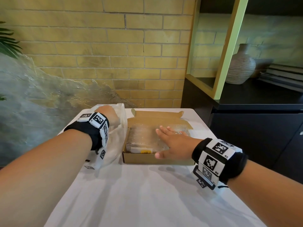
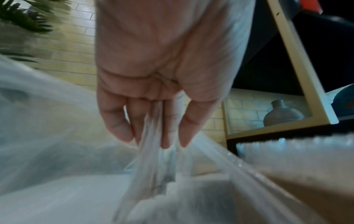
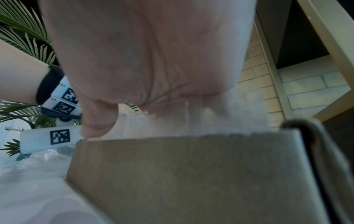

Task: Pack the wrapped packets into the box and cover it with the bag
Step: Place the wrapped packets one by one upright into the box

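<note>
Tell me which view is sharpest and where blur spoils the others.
Head view is sharpest: box, right hand and bag read clearly, though edges bow from the wide lens. Left wrist view: left hand fairly clear, bag smeared. Right wrist view: soft throughout, box wall out of focus.

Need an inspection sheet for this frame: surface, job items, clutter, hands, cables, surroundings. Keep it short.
Surface: white table, covered with a cloth-like sheet.
Job's things: open cardboard box holding bubble-wrapped packets; clear plastic bag raised at the box's left side, not yet over it.
Clutter: nothing seen.
Hands: left hand pinches gathered bag plastic between its fingers; right hand lies flat with straight fingers on the packets in the box.
Cables: nothing seen on the table; short black straps hang from the wristbands.
Surroundings: yellow brick wall, plant leaves at left, dark shelf unit with a ribbed vase at right.
</note>
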Demonstrator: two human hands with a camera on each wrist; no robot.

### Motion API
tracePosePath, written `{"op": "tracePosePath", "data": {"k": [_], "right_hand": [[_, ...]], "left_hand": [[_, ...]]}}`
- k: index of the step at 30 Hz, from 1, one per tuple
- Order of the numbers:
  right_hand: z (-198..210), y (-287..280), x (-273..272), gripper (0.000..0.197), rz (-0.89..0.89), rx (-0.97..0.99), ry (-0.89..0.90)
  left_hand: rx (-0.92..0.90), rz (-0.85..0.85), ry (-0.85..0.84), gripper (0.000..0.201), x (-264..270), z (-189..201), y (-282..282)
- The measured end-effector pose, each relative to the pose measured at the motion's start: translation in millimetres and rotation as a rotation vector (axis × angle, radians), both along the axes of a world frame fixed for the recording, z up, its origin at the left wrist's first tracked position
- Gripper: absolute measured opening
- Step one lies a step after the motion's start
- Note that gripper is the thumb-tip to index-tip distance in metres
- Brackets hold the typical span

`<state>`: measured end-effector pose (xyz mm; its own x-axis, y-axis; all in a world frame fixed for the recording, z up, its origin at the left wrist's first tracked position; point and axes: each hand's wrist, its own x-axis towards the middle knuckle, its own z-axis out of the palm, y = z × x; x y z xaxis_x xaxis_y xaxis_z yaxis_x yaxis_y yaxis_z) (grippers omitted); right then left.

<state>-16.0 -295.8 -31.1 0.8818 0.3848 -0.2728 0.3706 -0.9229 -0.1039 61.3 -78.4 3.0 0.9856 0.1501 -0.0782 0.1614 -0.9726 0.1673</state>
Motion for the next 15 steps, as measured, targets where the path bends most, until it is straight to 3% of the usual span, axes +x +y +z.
{"op": "tracePosePath", "data": {"k": [4, 6, 9, 13, 15], "right_hand": [[0.6, 0.6, 1.2, 0.087, -0.022, 0.048, 0.012], [2.8, 2.2, 2.1, 0.093, -0.05, 0.168, 0.004], [12.6, 8.8, 1.9, 0.102, -0.081, 0.441, -0.152], [29.8, 22.8, 2.4, 0.114, -0.106, 0.676, -0.417], [34.6, 27.0, 3.7, 0.105, -0.105, 0.737, -0.509]], "left_hand": [[-0.068, 0.019, -0.153, 0.032, -9.5, 23.6, -0.8], [-0.151, 0.02, -0.185, 0.033, -13.8, 35.6, -0.8], [-0.399, -0.058, -0.225, 0.01, -28.9, 58.2, -10.1], [-0.723, -0.158, -0.207, 0.015, -52.3, 76.3, -33.9], [-0.886, -0.189, -0.132, 0.009, -63.0, 80.1, -47.2]]}}
